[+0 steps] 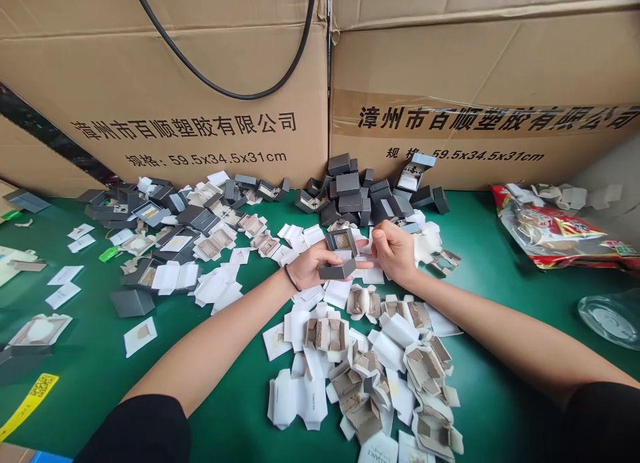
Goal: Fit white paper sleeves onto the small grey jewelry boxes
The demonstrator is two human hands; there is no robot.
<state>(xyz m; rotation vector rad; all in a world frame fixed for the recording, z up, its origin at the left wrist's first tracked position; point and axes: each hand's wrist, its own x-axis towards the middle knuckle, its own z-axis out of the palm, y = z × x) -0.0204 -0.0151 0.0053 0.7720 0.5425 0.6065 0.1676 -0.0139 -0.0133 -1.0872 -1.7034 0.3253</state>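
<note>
My left hand [311,264], with a dark band at the wrist, is closed on a small dark grey jewellery box [337,270]. The box's lid stands raised, with a pale, gold-edged panel inside it. Close beside it on the right, my right hand [394,248] is curled with its fingers folded in. Whatever it may hold is hidden. Beneath and in front of both hands lie torn white-and-grey card inserts [327,336] and white paper slips [337,293]. Behind them is a heap of dark grey boxes [349,186], some with lids up.
Two large cardboard cartons [200,70] stand along the back of the green table [225,383]; a black cable [230,93] hangs before one. More dark boxes [133,303] are at left. A red plastic bag [560,230] and a clear round container [607,320] lie at right.
</note>
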